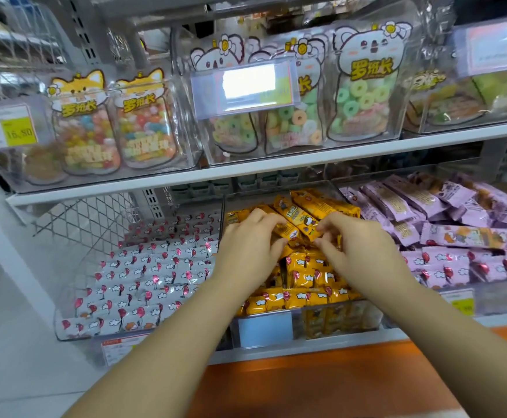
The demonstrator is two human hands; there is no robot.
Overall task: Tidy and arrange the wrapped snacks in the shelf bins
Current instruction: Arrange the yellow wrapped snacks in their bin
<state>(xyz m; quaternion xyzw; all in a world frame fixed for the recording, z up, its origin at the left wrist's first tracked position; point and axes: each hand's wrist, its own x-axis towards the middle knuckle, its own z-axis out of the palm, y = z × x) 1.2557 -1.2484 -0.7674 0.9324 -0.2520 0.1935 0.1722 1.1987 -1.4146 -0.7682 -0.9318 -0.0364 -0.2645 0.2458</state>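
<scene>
Centrally, clear bin (351,319) of yellow wrapped snacks (303,279) under white shelf (306,164).
Right hand (359,247) pinches one; left hand (247,247) seemingly grips another.

- We see yellow wrapped snacks (303,279) in the middle clear bin (336,324). The front ones stand on edge in tight rows. At the back, several long packets lie loose and tilted on top of the pile.
- The white wrapped snacks (143,282) with red balloon print fill the left clear bin (65,330). They lie flat in neat rows, one behind the other.
- The purple wrapped snacks (427,203) are in the right clear bin (502,300). We see them heaped in disorder at the back, while the front packets lie in more even rows.
</scene>
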